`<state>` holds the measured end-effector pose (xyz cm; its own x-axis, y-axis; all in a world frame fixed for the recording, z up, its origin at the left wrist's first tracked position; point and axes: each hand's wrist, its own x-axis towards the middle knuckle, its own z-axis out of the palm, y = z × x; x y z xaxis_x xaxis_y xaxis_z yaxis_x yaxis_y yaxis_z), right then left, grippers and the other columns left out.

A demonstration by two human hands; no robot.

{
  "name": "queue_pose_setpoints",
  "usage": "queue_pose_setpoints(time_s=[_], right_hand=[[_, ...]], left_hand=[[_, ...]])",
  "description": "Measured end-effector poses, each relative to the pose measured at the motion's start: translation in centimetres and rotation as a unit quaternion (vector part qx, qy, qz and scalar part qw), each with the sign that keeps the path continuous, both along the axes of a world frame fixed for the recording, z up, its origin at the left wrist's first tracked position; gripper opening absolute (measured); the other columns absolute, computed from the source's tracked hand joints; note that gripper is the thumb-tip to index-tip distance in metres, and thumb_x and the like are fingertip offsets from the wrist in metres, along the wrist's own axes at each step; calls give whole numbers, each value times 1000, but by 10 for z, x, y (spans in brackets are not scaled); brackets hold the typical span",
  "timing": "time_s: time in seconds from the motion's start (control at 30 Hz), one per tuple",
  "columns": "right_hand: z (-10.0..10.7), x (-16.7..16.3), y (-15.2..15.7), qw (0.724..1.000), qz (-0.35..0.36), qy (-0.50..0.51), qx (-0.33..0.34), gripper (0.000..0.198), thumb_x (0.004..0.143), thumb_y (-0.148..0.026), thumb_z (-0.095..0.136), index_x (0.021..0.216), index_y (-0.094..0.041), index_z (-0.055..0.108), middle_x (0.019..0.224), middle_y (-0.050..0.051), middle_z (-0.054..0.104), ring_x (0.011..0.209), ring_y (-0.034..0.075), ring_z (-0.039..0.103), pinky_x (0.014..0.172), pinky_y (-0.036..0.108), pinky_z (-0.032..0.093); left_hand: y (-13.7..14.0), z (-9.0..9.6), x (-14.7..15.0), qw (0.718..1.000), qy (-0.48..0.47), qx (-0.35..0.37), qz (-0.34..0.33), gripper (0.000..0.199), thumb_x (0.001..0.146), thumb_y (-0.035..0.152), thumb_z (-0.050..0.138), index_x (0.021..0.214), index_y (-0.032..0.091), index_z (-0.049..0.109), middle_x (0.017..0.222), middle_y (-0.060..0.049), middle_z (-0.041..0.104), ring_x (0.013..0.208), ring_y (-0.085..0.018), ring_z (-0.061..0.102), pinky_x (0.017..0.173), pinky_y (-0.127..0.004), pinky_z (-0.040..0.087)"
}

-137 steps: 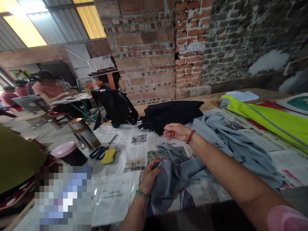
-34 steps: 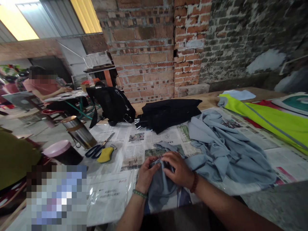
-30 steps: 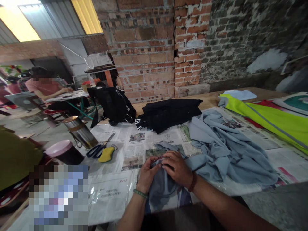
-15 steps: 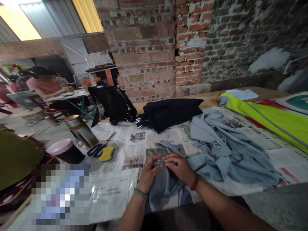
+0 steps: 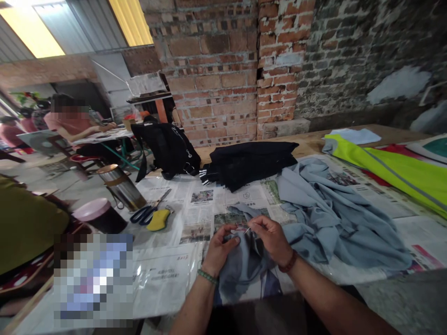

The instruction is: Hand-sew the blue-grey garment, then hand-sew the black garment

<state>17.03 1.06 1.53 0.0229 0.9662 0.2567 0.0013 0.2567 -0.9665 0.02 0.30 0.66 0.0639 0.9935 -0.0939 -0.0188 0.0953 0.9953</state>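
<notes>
My left hand (image 5: 219,250) is closed in a pinch on a gathered edge of grey cloth (image 5: 240,272), which hangs down over the table's front edge. To its right, my right hand (image 5: 274,240) pinches a thin, shiny needle (image 5: 247,229) between thumb and forefinger. The needle slants down towards the cloth by the left fingertips; whether its tip is in the fabric I cannot tell. No thread can be made out. More of the grey cloth (image 5: 314,214) lies crumpled on the table to the right of my hands.
Newspaper under clear plastic (image 5: 167,274) covers the table. On the left are scissors (image 5: 141,215), a yellow sponge (image 5: 158,220), a pink-lidded jar (image 5: 101,216) and a steel flask (image 5: 122,186). Behind lie a black backpack (image 5: 167,151), dark folded clothing (image 5: 251,160) and a hi-vis garment (image 5: 394,172).
My right hand has moved slightly right and up, away from my left fingertips, and the needle now shows between them. My left hand keeps its pinch on the cloth. The view has shifted slightly.
</notes>
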Motion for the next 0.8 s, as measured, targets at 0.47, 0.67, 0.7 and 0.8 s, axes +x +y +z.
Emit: queue_pose_setpoints(time_s=[0.47,0.67,0.7,0.8], right_hand=[[54,13,38,905,266,266,-198,8,79,-18,53,86,-17,49,64,-1,63,58,13,65,56,27,53],[74,25,67,918,228,276,-168,8,82,-11,46,80,-16,52,69,2,66,69,15,66,65,31,54],[76,26,71,921,220,276,-164,8,82,-10,46,80,-16,52,69,2,66,70,15,66,65,31,54],[83,30,80,931,186,276,-151,10,82,-9,45,79,-16,52,69,2,66,70,16,66,63,31,54]], left_hand=[[1,2,0,999,-19,-18,-20,32,57,28,73,86,20,62,77,2,64,67,-13,55,63,-21,41],[2,3,0,1000,7,-16,-3,36,54,29,74,87,20,63,80,0,63,71,-15,56,66,-23,43],[2,3,0,1000,9,-20,-2,35,54,30,74,86,20,63,77,1,62,68,-14,56,64,-22,43],[2,3,0,1000,-5,-30,-9,34,54,31,74,85,20,62,73,2,62,64,-13,55,60,-22,43]])
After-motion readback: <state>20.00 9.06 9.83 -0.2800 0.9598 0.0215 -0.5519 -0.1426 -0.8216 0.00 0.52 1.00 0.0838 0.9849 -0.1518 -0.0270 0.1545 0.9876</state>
